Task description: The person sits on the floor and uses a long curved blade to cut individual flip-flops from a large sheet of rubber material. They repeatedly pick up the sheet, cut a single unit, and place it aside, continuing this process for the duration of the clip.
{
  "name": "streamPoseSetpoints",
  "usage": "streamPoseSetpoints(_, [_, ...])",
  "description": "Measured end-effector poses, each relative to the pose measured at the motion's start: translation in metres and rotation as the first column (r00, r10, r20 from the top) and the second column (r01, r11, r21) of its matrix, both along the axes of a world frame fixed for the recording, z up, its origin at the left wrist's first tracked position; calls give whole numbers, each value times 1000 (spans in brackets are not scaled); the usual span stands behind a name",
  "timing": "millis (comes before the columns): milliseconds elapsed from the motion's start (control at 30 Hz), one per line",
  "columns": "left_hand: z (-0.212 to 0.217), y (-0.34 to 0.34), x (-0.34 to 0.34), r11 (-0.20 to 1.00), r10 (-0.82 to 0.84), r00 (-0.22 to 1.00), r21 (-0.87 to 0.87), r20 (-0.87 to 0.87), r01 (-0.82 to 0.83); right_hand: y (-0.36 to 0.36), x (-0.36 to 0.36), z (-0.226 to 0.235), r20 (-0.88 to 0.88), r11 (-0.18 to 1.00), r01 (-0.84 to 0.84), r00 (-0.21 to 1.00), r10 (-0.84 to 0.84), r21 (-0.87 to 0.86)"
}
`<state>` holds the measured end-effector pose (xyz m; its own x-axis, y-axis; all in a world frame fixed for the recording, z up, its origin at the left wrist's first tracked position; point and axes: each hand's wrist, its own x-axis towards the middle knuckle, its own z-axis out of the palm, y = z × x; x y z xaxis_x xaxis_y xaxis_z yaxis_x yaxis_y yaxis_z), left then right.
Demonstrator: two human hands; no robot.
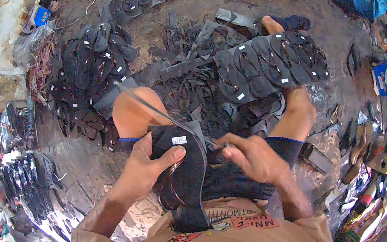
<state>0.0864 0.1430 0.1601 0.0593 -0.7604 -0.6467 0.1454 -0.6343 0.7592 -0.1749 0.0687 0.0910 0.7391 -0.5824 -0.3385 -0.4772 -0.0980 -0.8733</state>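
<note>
1. Your left hand (148,171) is closed around a black flip-flop sole (184,173), thumb pressed across its top face just below the small white sticker (179,140). Keep that thumb pressure firm so the sole cannot twist.
2. Your right hand (254,154) pinches the near end of a thin strap (161,111), fingers curled tight on it beside the sole's right edge.
3. Keep the strap taut and in line with its own run; a sideways tug would likely bend the sole or slip the pinch.
4. The sole is in your lap, above your knees, well apart from the row of finished sandals (270,63) on the floor ahead.
5. Its long axis runs nearly straight away from you, the stickered end pointing forward and the other toward your chest.
6. The strap slants from your right hand up and left, past your left knee (134,115).
</note>
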Motion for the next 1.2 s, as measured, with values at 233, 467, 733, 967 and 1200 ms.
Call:
streamPoseSetpoints(233, [-6,-7,2,996,-81,996,-37,22,82,-74,51,-12,302,1000,-21,953,25,-18])
streamPoseSetpoints(467, [1,-35,1,753,494,831,-352,-254,-555,-63,-23,-36,271,689,695,636,-722,206])
streamPoseSetpoints(733, [-19,-47,-76,739,404,631,-171,-662,-652,94,-48,-20,256,797,598,787,-562,-87])
streamPoseSetpoints(967, [-29,-35,-94,753,417,683,-192,-600,-629,124,-85,-28,-84,850,509,849,-521,-134])
streamPoseSetpoints(1200, [-55,1,-78,909,324,859,-121,-397,-399,41,-60,-9,-41,910,342,932,-361,-235])
